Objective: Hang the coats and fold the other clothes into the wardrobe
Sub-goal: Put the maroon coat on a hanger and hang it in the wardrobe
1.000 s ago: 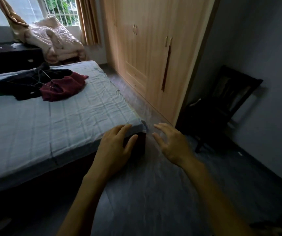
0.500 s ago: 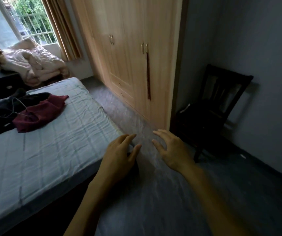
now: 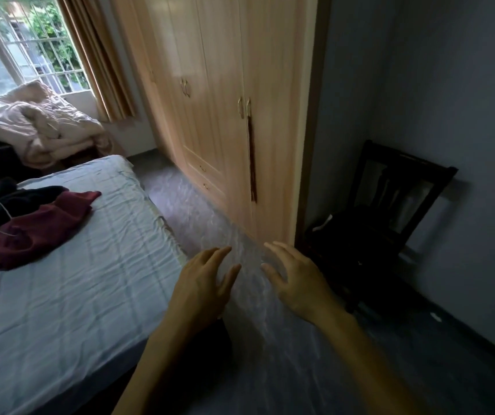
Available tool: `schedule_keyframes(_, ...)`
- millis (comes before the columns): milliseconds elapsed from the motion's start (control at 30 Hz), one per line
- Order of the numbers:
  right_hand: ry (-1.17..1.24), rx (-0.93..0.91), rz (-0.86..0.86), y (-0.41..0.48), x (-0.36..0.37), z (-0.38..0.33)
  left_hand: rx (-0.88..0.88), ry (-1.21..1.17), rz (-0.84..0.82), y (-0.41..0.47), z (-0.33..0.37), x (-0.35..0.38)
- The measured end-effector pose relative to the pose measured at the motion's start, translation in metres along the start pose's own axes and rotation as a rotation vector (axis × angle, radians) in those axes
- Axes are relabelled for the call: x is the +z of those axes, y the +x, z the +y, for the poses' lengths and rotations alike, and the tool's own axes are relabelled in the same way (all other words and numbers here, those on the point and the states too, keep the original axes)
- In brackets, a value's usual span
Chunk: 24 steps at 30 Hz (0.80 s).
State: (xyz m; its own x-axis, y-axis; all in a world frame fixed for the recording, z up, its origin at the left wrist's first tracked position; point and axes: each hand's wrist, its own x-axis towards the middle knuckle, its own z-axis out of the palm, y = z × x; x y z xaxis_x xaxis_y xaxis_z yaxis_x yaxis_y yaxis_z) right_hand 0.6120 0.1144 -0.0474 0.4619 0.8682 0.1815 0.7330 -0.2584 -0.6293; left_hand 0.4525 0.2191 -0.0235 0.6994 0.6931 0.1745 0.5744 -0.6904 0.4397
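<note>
A light wooden wardrobe stands ahead with its doors closed; a dark strip of cloth hangs out of the door gap. A maroon garment lies on the bed at the left, beside a black garment with a thin wire hanger on top. My left hand and my right hand are held out over the floor near the bed's corner. Both have spread, relaxed fingers and hold nothing.
A dark wooden chair with dark items on its seat stands right of the wardrobe against the wall. A crumpled pale quilt is piled under the barred window. Orange curtains hang beside it. Grey floor runs between bed and wardrobe.
The view has swung right and closer to the wardrobe, so the bed and clothes slid left. Both hands stay out in front, open and holding nothing.
</note>
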Motion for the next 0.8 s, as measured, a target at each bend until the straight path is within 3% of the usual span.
schedule_keyframes(367, -0.110, -0.091, -0.055, 0.217, 0.031, -0.011, -0.115, -0.071, 0.084, 0.185, -0.103, -0.003)
schedule_keyframes(800, -0.029, -0.240, -0.197, 0.426, 0.093, 0.000, -0.196, -0.038, 0.178, 0.349, -0.187, 0.003)
